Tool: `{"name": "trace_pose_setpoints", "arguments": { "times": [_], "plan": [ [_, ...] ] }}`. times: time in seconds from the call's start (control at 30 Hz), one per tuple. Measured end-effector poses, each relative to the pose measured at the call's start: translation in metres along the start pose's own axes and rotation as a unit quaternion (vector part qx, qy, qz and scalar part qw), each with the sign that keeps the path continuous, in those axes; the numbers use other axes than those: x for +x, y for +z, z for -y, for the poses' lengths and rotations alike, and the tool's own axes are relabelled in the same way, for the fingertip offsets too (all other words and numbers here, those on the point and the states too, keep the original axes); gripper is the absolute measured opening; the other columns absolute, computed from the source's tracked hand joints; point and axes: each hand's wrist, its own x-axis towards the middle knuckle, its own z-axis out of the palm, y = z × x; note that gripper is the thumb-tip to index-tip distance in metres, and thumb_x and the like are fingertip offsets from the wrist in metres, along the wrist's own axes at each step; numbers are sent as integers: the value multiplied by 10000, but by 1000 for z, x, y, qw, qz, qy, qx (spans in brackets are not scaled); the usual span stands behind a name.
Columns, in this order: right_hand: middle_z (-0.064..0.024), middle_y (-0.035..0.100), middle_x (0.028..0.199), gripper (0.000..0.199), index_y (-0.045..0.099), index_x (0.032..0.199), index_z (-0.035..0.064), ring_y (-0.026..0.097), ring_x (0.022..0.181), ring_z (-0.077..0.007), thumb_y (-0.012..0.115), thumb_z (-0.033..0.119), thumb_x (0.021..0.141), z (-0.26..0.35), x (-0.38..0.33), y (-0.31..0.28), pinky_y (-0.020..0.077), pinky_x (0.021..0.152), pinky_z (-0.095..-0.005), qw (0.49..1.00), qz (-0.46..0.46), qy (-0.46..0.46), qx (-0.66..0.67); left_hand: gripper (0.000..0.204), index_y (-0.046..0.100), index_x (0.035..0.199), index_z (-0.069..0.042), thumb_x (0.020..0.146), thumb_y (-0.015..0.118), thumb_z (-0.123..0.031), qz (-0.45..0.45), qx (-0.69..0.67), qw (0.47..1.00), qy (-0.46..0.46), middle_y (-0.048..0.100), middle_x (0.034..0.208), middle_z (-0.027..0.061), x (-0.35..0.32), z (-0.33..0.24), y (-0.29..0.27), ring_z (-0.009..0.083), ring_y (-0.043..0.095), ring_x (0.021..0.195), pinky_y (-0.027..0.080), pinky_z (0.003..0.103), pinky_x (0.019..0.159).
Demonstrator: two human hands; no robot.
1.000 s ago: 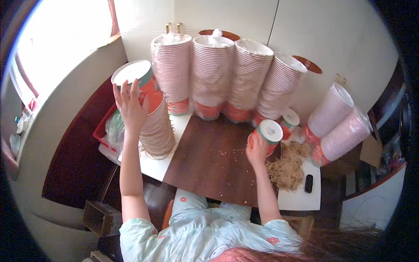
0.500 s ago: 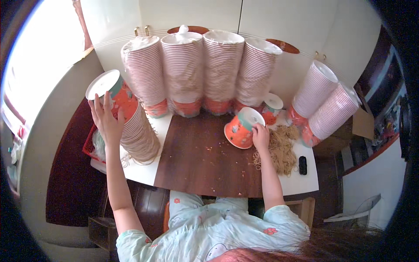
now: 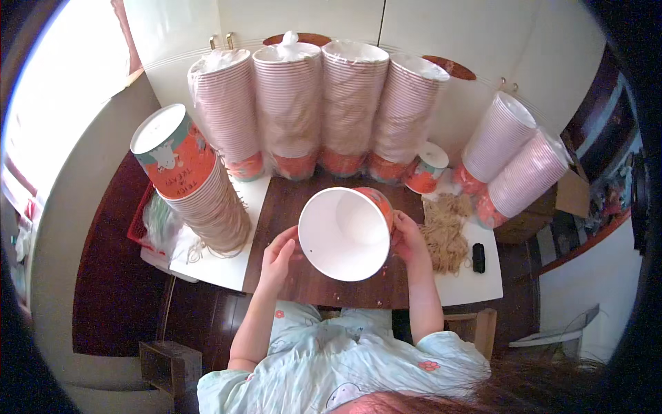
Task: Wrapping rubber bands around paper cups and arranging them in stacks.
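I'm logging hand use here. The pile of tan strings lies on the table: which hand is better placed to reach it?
Probably the right hand: it grips the paper cup on the side nearest the tan string pile, just beside it. The left hand is across the cup, farther away.

Home packing workspace: stacked paper cups [image 3: 289, 103], white cabinets [image 3: 441, 27].

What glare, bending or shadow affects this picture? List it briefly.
Head view: bright window glare washes out the left side; fisheye bends the cup stacks outward and blackens the corners; the paper cup between left hand and right hand is sharp, softly shaded inside.
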Motion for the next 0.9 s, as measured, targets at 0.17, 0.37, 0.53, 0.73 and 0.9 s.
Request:
{"name": "trace_pose_setpoints", "arguments": {
  "times": [0.17,0.37,0.53,0.73,0.9],
  "plan": [
    [-10,590,807,219,531,917,54,555,658,-98,546,251,822,-1,-17,25,456,552,-237,999,-8,-12,36,311,472,1142,5,846,470,-89,1,-15,1000,0,571,990,55,-12,-7,5,107,549,850,449,226,704],
    [-143,563,1052,389,487,1120,-17,579,908,-224,498,233,822,-14,-26,41,486,782,-354,993,18,57,101,207,512,987,30,788,532,-21,24,107,988,106,575,888,59,-35,-18,10,117,557,827,454,236,712],
    [-148,561,1052,363,506,1093,-28,580,905,-207,487,222,831,-44,-23,19,485,791,-350,989,37,120,72,310,448,1066,11,770,541,1,25,96,982,158,563,905,53,-35,-13,12,110,557,805,465,228,665],
    [-88,617,920,268,578,990,-18,597,778,-157,508,155,798,-66,-34,20,486,711,-310,967,100,217,-93,294,476,1077,-8,797,541,-71,62,177,979,-81,557,735,10,-33,9,-18,53,523,615,430,189,507],
    [-59,624,839,204,626,915,30,573,735,-132,560,160,772,-107,-21,-21,465,666,-282,951,100,246,-157,260,488,1048,-5,790,502,-34,95,186,964,-167,560,702,16,-28,15,-7,55,520,569,423,194,439]
  ]
}}
